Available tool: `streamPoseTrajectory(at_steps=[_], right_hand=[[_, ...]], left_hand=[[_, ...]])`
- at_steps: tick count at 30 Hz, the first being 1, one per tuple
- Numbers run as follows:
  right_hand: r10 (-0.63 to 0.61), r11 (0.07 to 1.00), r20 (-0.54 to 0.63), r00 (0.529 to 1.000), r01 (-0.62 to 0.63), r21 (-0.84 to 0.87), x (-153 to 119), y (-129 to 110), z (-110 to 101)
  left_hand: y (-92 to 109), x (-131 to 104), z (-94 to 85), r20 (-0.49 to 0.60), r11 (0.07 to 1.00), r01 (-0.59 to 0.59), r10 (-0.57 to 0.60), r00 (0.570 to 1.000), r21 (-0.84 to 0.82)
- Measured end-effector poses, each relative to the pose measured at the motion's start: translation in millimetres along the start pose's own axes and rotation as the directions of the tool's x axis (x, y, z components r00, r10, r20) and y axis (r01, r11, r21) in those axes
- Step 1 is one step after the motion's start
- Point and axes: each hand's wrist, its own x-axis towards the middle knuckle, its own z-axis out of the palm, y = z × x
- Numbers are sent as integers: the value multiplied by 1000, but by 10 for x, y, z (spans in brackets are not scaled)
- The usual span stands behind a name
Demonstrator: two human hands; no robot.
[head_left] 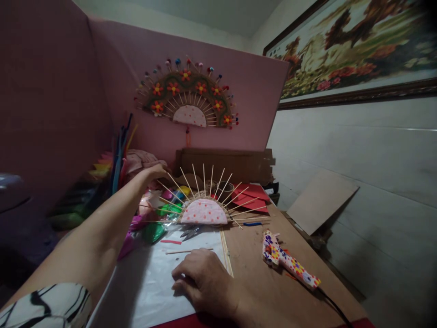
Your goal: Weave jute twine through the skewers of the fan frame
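A half-round piece covered in dotted pink cloth (204,212) stands on the table, with thin wooden sticks fanning out from its curved edge. My left hand (159,172) reaches out behind the left side of the fan, near the upper tips of the sticks; its fingers are too small and partly hidden to read. My right hand (201,275) rests on the white sheet (153,282) in front of the fan, fingers curled and thumb apart from them, with nothing visible between. Just beyond its fingers lies a loose stick (179,251).
A flower-patterned glue gun (288,262) with a black cord lies at right. Red sheets (251,198), a blue-handled tool (252,224), and green plastic packets (155,232) surround the fan. A decorated fan (186,86) hangs on the pink board (252,109).
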Motion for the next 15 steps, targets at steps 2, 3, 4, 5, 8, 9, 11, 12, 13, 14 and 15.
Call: streamPoseTrajectory(at_steps=[2, 3, 4, 5, 8, 9, 11, 12, 13, 14, 15], right_hand=[[-2, 1000, -5, 1000, 2, -1, -1, -2, -2], [-4, 1000, -10, 1000, 4, 1, -2, -1, 2], [-7, 1000, -15, 1000, 7, 2, -3, 2, 10], [-11, 1000, -19, 1000, 11, 1, -3, 9, 24], [-47, 999, -32, 998, 46, -13, 0, 58, 99], [-63, 998, -37, 997, 62, -22, 3, 83, 132], [-92, 995, -39, 995, 90, -39, 11, 139, 197], [-102, 994, -38, 994, 100, -47, 15, 165, 224], [-107, 993, -36, 994, 105, -51, 18, 187, 247], [-110, 993, -34, 993, 108, -53, 21, 203, 264], [-112, 992, -31, 993, 111, -53, 21, 212, 275]], left_hand=[[12, 36, 34, 82, 999, 15, -18, 996, 33], [22, 59, 47, 103, 999, 15, -19, 994, 43], [33, 82, 58, 117, 999, 13, -18, 993, 49], [43, 107, 66, 132, 999, 9, -16, 991, 50], [68, 182, 86, 173, 999, -1, -6, 985, 38], [72, 210, 94, 181, 999, -3, -2, 983, 32], [79, 270, 117, 195, 1000, -9, 5, 981, 17], [83, 301, 132, 196, 1000, -13, 11, 981, 8], [86, 330, 146, 194, 1000, -17, 17, 981, -3], [90, 356, 159, 186, 1000, -22, 24, 982, -13], [92, 375, 167, 172, 999, -27, 31, 985, -22]])
